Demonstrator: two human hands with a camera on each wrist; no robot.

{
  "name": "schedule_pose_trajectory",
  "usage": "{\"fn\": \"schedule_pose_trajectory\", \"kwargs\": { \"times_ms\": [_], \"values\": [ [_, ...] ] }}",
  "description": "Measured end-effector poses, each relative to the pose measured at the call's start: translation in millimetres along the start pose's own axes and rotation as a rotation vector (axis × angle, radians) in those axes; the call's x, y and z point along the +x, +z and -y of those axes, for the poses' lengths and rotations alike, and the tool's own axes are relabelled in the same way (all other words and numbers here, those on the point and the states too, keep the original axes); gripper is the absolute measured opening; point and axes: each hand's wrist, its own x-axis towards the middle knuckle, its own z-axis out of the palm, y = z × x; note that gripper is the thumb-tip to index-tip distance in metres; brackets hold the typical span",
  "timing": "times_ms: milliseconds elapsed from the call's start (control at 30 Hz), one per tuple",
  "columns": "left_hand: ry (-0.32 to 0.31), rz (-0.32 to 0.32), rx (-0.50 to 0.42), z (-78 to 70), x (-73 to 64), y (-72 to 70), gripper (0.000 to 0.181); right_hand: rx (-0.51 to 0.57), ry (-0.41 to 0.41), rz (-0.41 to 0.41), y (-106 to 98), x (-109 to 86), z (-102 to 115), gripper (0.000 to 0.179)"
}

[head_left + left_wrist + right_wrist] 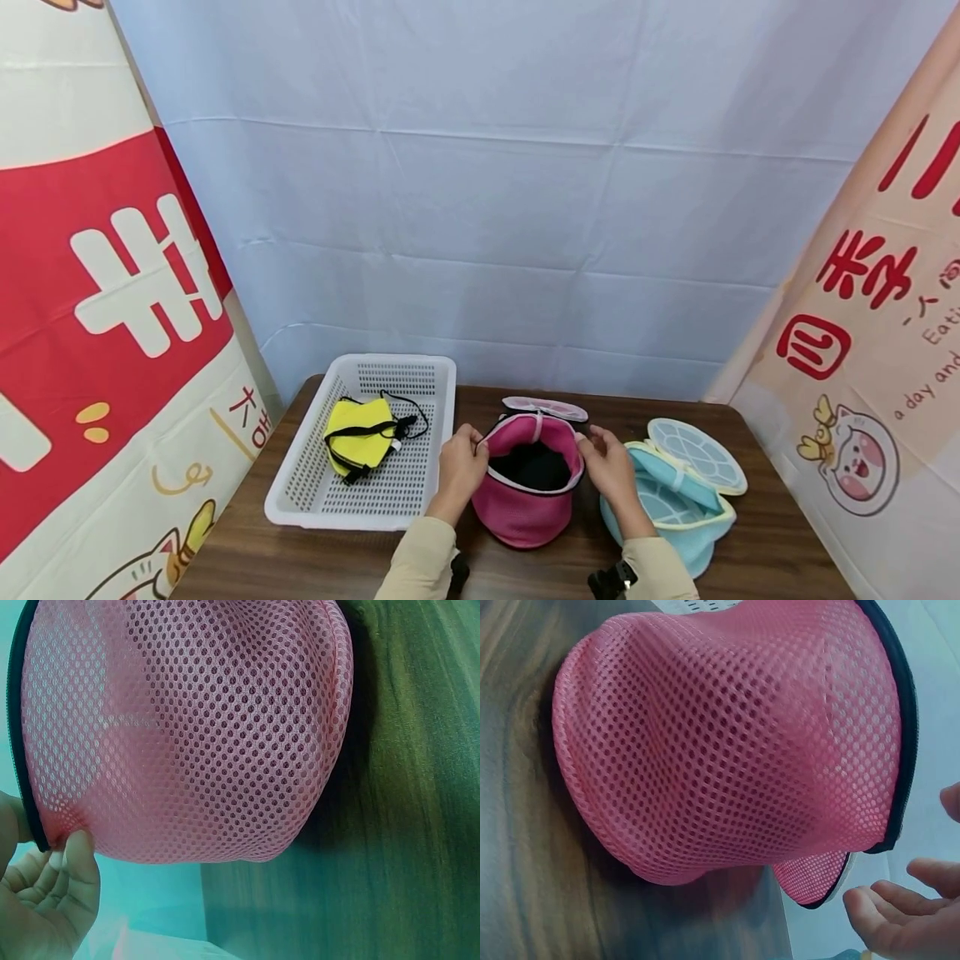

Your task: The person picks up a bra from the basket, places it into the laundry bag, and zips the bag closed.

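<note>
A pink mesh laundry bag (pixel 523 515) with a black zip round its rim stands upright on the table, its round lid (pixel 546 408) folded back behind it. Something black (pixel 534 467) lies inside. My left hand (pixel 462 467) pinches the rim on the left side; the left wrist view shows the thumb and fingers (pixel 80 862) at the zip's edge. On the other side is my right hand (pixel 611 473), close to the rim. Its fingers (pixel 870 919) and thumb are spread apart, with a gap to the bag in the right wrist view.
A white perforated basket (pixel 360 521) at the left holds a yellow item (pixel 362 437) with black straps and cord. At the right, a light blue mesh bag (pixel 678 533) with yellow trim lies with its lid (pixel 697 456) turned back. A pale curtain (pixel 480 208) hangs behind the brown table (pixel 525 579).
</note>
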Motion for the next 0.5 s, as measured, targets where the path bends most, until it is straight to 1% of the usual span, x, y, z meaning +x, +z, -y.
{"fn": "schedule_pose_trajectory", "kwargs": {
  "times_ms": [133, 300, 400, 500],
  "values": [
    [0.010, 0.004, -0.021, 3.1, 0.5, -0.4, 0.012, -0.006, -0.005, 0.014, -1.5, 8.5, 1.1, 0.047],
    [0.022, 0.008, -0.026, 6.2, 1.0, -0.6, 0.006, 0.024, 0.001, 0.056, -4.2, 18.8, 2.4, 0.040],
    [0.023, 0.004, -0.022, 7.7, 1.0, 0.2, 0.005, 0.034, 0.025, 0.084, -6.4, 24.5, 4.2, 0.038],
    [0.026, -0.001, -0.018, 8.1, 0.7, 0.5, 0.007, 0.064, 0.066, 0.121, -8.1, 29.7, 6.4, 0.039]
  ]
}}
